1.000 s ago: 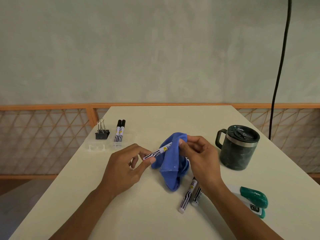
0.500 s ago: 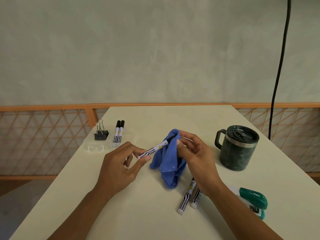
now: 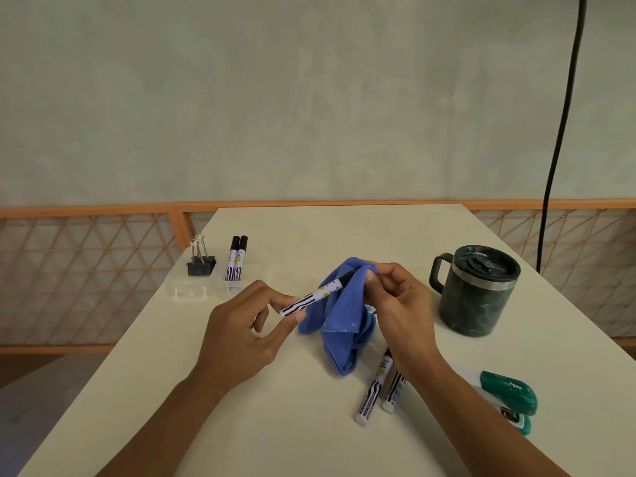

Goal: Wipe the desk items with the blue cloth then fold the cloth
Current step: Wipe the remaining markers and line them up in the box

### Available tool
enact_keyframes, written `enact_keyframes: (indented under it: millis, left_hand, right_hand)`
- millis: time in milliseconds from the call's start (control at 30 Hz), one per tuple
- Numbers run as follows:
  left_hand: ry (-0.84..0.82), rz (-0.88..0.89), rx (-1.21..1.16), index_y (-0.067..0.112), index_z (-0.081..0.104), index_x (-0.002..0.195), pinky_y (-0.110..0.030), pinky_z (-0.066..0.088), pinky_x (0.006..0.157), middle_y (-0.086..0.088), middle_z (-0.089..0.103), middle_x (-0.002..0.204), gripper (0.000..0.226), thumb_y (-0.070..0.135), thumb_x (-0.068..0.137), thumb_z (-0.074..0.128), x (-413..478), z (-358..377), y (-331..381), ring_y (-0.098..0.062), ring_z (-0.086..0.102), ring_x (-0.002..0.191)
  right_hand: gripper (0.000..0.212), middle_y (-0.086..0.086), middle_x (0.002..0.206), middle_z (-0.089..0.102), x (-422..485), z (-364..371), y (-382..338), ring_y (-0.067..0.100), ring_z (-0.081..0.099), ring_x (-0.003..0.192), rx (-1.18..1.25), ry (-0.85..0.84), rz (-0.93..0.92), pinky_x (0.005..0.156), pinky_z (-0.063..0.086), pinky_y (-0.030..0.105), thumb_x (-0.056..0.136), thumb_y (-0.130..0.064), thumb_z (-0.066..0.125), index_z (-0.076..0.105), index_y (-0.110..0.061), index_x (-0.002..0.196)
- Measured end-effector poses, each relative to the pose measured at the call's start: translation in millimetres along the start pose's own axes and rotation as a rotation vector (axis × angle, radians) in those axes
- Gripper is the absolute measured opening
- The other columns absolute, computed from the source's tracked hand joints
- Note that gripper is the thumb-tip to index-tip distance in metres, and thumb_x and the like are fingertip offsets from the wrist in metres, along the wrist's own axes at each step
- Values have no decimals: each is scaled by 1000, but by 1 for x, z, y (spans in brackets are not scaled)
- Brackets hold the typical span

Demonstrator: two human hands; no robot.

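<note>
Pinched striped marker, crumpled blue cloth

Left hand pinches marker end; right hand grips blue cloth round marker tip.

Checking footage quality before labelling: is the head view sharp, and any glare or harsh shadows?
Head view: dim, soft, even light; only faint shadows on the cream tabletop; no glare; the held striped black-and-white marker is sharp, its small print unreadable.

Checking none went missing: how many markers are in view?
5: two markers in the clear tray, one marker in the left hand, two beside the right forearm. The blue cloth might hide more.
</note>
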State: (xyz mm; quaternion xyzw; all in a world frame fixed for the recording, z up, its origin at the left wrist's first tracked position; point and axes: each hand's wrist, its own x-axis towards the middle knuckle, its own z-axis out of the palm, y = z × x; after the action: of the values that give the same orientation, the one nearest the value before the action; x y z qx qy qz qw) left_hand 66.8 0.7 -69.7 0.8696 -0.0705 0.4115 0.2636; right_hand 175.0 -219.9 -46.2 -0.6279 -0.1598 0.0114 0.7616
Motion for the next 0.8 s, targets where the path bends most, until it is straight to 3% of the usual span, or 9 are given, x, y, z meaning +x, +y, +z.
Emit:
enact_keyframes:
  millis: [133, 333, 567, 800]
  left_hand:
    - [17, -5, 14, 26, 78, 101, -36, 41, 50, 17, 53, 82, 12, 31, 92, 84, 1, -1, -3, -15, 43, 57]
    - [38, 20, 29, 23, 79, 101, -34, 40, 50, 14, 51, 79, 13, 30, 93, 84, 2, -2, -2, -15, 42, 57]
    - [-6, 16, 18, 27, 76, 103, -33, 41, 48, 22, 56, 88, 15, 31, 92, 85, 0, 3, 4, -14, 45, 58]
    - [-51, 2, 15, 35, 75, 115, -19, 37, 54, 21, 64, 98, 24, 37, 93, 83, 2, 12, 16, -12, 50, 62]
  right_hand:
    - [16, -2, 102, 82, -2, 1, 0, 17, 77, 94, 23, -30, 36, 86, 63, 31, 109, -22, 60, 74, -19, 117]
    - [25, -9, 112, 80, -7, 4, -3, 8, 76, 105, 47, -88, -8, 84, 58, 18, 99, -14, 73, 71, -18, 124]
    - [12, -1, 109, 81, -4, -4, 6, 16, 77, 104, 15, -30, -36, 86, 60, 24, 102, -7, 68, 71, -10, 114]
    - [9, 0, 101, 81, -1, -9, 4, 16, 77, 97, 29, 31, -67, 81, 59, 24, 104, -3, 63, 70, -7, 107]
